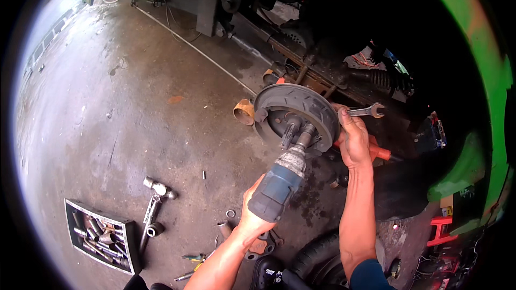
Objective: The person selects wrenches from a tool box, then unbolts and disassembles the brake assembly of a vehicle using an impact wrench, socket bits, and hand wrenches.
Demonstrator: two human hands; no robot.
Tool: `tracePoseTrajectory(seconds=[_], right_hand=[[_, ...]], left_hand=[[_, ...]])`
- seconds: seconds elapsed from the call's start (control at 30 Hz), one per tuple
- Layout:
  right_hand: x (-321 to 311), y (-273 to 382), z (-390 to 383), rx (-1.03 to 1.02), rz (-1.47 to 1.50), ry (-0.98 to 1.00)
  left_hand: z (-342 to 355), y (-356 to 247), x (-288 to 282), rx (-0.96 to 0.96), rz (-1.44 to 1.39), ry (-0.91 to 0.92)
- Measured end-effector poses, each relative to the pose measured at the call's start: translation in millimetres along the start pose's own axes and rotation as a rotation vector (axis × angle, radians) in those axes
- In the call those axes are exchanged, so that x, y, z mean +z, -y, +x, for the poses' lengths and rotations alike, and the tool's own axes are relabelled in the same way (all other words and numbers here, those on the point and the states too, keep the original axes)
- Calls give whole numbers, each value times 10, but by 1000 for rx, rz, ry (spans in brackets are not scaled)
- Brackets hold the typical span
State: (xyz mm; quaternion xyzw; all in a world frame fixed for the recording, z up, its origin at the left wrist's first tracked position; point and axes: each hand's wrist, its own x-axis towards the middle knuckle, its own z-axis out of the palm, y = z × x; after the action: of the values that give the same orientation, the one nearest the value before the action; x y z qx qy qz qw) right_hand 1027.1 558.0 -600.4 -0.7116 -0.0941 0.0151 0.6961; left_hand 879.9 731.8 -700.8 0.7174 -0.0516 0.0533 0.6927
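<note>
Workshop floor, bare grey concrete (134,102), stained, wet-looking sheen at 9 o'clock, dark oil patches near centre. Green vehicle body (484,75) arcing along the 2–4 o'clock rim, dark underbody with spring and wiring at 1 o'clock. Brake drum assembly (293,115) just right of centre, tilted, face toward camera. Left hand (252,212) clenched around blue-grey impact wrench (279,185) at 6 o'clock of the drum, socket end seated on the drum's hub. Right hand (352,139) at 3 o'clock of the drum, fingers closed on an open-end spanner (365,111) whose head sticks out toward 2 o'clock. Brass-coloured cap (244,111) lying at 9 o'clock of the drum, just beside it. Socket tray (102,235) at 8 o'clock, full of sockets; ratchet handle (153,204) on the floor just right of it. Loose washers and pliers near 6 o'clock. Black tyre (317,258) at bottom edge. Orange jack part behind right wrist. Thin white line across floor from 11 o'clock toward the drum.
</note>
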Motion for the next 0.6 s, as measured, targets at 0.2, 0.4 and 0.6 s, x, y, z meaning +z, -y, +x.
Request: tracePoseTrajectory(seconds=[0.2,0.4,0.6], right_hand=[[55,180,50,43,-39,41],[69,203,83,54,-95,59],[0,200,97,51,-84,99]], left_hand=[[-8,-40,13,7,40,1],[-11,-83,13,-13,70,3],[12,-138,-60,-50,194,32]])
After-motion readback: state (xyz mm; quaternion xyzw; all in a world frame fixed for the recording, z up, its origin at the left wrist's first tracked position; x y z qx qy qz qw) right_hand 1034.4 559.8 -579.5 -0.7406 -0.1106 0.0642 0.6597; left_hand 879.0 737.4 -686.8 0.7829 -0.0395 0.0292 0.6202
